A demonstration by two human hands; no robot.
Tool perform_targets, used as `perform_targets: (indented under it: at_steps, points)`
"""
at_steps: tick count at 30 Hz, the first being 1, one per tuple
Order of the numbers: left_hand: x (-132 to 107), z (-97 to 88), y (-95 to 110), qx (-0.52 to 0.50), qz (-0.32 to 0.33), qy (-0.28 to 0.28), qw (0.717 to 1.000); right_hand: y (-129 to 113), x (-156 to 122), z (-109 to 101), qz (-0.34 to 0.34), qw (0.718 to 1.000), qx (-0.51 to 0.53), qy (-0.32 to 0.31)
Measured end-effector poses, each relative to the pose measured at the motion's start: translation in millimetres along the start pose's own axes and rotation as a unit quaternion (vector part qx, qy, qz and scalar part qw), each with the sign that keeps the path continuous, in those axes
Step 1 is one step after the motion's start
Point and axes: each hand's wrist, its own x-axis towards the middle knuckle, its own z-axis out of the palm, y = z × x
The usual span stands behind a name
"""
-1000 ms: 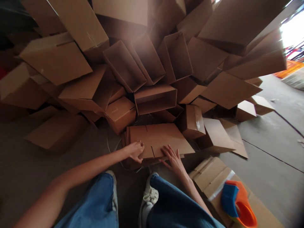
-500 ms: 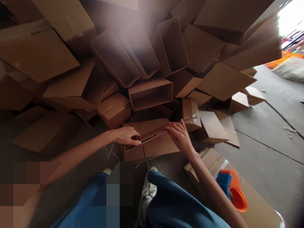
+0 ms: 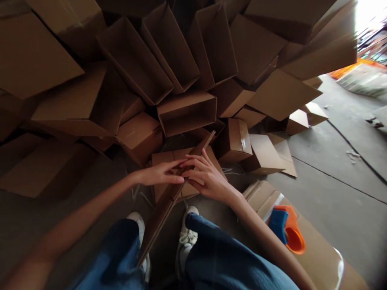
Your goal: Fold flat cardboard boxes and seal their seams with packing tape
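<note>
I hold a flattened cardboard box (image 3: 163,209) tipped up on edge, running from near my feet up toward the pile. My left hand (image 3: 160,174) presses its left face with fingers stretched along it. My right hand (image 3: 205,177) grips it from the right side, fingers curled over the top edge. Below it lies a stack of flat cardboard blanks (image 3: 169,159) on the floor.
A high heap of assembled brown cardboard boxes (image 3: 187,112) fills the view ahead and to the left. An orange and blue tape dispenser (image 3: 286,229) rests on a taped box (image 3: 320,262) at my right. Grey concrete floor (image 3: 338,193) stretches to the right.
Both hands lifted the top flat blank off the stack and turned it up on edge. My hands have come closer together, and the view has tilted further down.
</note>
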Motion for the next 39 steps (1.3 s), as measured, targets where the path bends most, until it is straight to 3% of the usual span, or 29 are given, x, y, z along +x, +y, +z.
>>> perform_targets:
  at_steps: [3,7,11,15,18,22,26,28,30,35,39]
  points:
    - [6,15.6,-9,-0.035,0.006,0.008,0.999,0,-3,15,0.025,0.998,0.063,0.001]
    - [5,21.7,-22,-0.097,-0.017,0.032,0.995,-7,-12,49,0.125,0.980,0.092,0.123]
    - [1,15.4,-26,-0.105,-0.055,0.030,0.992,-15,-13,82,0.275,0.911,0.235,0.200]
    - [0,9.9,-23,-0.103,-0.055,0.033,0.993,-9,-5,98,0.340,0.834,0.398,0.177]
    - [-1,3.8,-21,-0.088,-0.057,0.054,0.993,-3,-2,100,0.370,0.796,0.452,0.160]
    - [-5,-6.3,-16,-0.060,-0.042,0.072,0.995,-1,-3,89,0.397,0.784,0.449,0.164]
    - [-13,-14.3,-2,-0.003,-0.003,0.118,0.993,-4,-7,60,0.412,0.814,0.404,0.064]
    - [-20,-19.4,7,0.046,-0.014,0.166,0.985,-6,-8,47,0.409,0.835,0.367,0.009]
    - [-28,-26.0,16,0.085,-0.042,0.213,0.972,-10,-6,39,0.404,0.848,0.344,-0.006]
    - [-53,-40.2,30,0.124,-0.111,0.274,0.947,-11,0,26,0.425,0.820,0.382,0.042]
    - [-66,-42.6,40,0.119,-0.111,0.342,0.926,-8,-10,-9,0.447,0.852,0.252,0.102]
